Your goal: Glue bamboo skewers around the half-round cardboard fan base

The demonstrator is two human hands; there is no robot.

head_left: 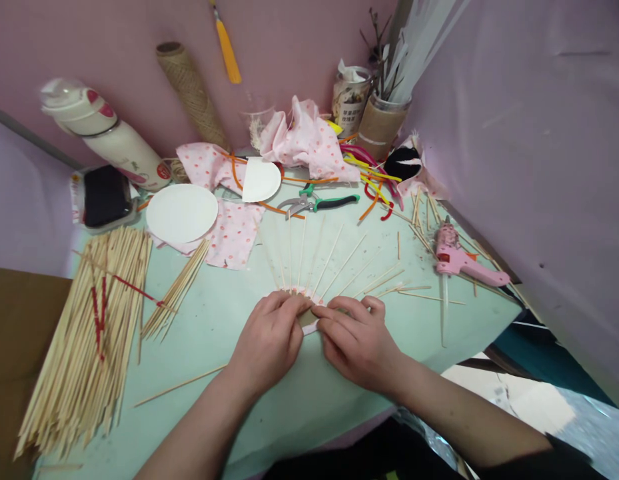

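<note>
A small cardboard piece (pixel 308 318) with a pink dotted fabric edge lies on the pale green table, partly covered by my hands. Thin wooden sticks (pixel 330 261) fan out from its far edge. My left hand (pixel 273 339) presses on its left side, fingers bent together and thumb tucked in. From the right, my right hand (pixel 358 340) has its fingers closed on the same piece, with the fingertips of both hands almost touching. The undersides of my fingers are hidden.
A big pile of sticks (pixel 84 347) and a smaller bundle (pixel 176 293) lie left. Behind are a white oval (pixel 182 213), pruning shears (pixel 334 202), pink dotted cloth (pixel 306 143) and a bottle (pixel 114 143). A pink glue gun (pixel 464 261) lies right.
</note>
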